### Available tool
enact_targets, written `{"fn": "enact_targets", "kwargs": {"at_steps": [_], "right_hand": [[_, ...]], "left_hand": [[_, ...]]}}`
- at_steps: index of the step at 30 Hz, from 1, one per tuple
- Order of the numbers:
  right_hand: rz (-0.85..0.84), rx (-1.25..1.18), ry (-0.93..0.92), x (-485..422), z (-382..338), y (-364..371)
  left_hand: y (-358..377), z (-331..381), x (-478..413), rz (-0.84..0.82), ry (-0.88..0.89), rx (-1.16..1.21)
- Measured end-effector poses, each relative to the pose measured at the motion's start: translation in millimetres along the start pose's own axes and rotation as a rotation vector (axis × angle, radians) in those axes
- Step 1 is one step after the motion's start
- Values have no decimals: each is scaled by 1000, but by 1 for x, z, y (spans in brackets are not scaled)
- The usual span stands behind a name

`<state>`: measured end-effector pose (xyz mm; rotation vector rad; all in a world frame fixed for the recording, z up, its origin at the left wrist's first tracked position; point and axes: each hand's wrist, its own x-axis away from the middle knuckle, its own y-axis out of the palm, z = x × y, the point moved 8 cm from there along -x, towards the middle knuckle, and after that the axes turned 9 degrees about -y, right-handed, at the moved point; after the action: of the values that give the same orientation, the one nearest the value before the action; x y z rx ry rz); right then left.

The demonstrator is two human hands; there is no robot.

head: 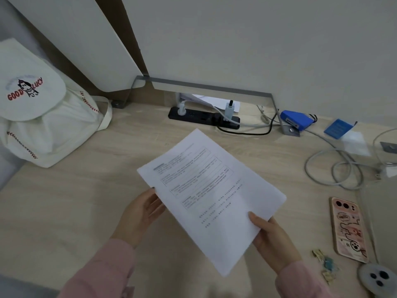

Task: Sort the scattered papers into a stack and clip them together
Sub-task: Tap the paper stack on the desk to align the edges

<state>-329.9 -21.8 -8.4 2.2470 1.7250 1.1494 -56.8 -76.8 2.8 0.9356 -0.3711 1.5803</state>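
At the far left I see a white tote bag [43,125] slumped on the table [86,201], against the wall. Moving right, my view picks up the left hand [141,214], pink sleeve behind it, palm turned toward the sheets. Its fingers run fairly straight under the left edge of the stack of papers [214,196], so it is relaxed and supporting, not clenched.

The stack sits in the middle of the scene, held over the table between both hands. It is turned at an angle, printed side up, with one corner pointing far and one near. Beyond it, far against the wall, lies a black power strip [204,118] with plugs in it.

The right hand [272,239] grips the stack's near right edge, thumb on top and fingers beneath.

Further right, a blue box [295,120] rests far back, and grey cables [335,168] coil on the table. A phone [349,229] in a pink case lies face down near the right edge. Just near of it are a few small clips [326,265], untouched, well apart from the papers.
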Motion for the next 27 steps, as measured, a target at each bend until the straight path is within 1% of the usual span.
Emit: {"fn": "enact_targets", "kwargs": {"at_steps": [2,3,5,6,7,9,11,13,14,16,18,20,22,24,27], "right_hand": [[-33,-37,18,6,14,10],[-42,-54,27,9,19,12],[-58,-61,53,15,23,11],[-74,-47,67,16,21,8],[-90,-16,81,17,18,4],[-123,63,87,16,5,-7],[-158,188,52,13,-14,-13],[-205,371,-50,11,-39,-4],[-211,457,-134,10,-52,4],[-163,568,-361,11,-78,22],[-62,554,-572,17,-97,37],[43,496,-672,24,-101,39],[137,515,-671,26,-86,32],[216,540,-626,24,-64,18],[280,554,-596,24,-47,8]], "left_hand": [[14,-2,1,52,26,28],[17,0,2,103,65,34],[19,11,15,204,179,18],[21,20,23,217,243,7],[25,29,31,194,307,-13],[39,49,47,81,423,-82],[51,66,61,-15,514,-150],[62,76,71,-66,591,-203],[69,79,76,-85,626,-234],[82,79,85,-119,686,-287],[90,72,91,-132,735,-320],[87,59,92,-107,777,-345],[77,40,83,-44,768,-337],[68,19,72,-9,710,-315],[63,5,64,11,661,-305]]}}
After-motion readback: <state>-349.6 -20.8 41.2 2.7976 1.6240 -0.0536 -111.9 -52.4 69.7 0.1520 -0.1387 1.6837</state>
